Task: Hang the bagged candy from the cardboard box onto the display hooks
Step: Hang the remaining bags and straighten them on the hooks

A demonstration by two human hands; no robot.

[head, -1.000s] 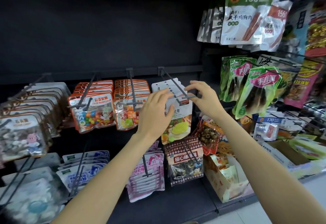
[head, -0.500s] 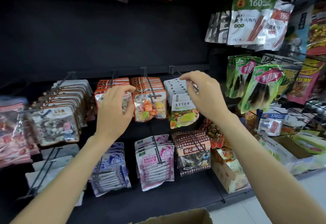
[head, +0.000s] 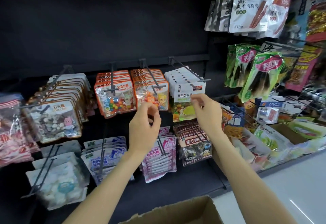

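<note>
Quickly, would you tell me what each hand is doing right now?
Left hand: loosely curled, holding nothing.
Right hand: empty, fingers relaxed.

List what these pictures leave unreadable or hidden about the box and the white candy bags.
- Cardboard box, head view: contents cut off by the bottom edge.
- White candy bags: the rear ones hidden by the front bag.
- Right hand: blurred, so any contact with the front bag is unclear.

I'm looking at a shop's snack aisle: a dark display wall (head: 105, 29) fills the upper left, metal display hooks (head: 187, 72) across the middle carry rows of bagged candy (head: 115, 98), and meat-snack packets (head: 250, 6) hang at upper right.
</note>
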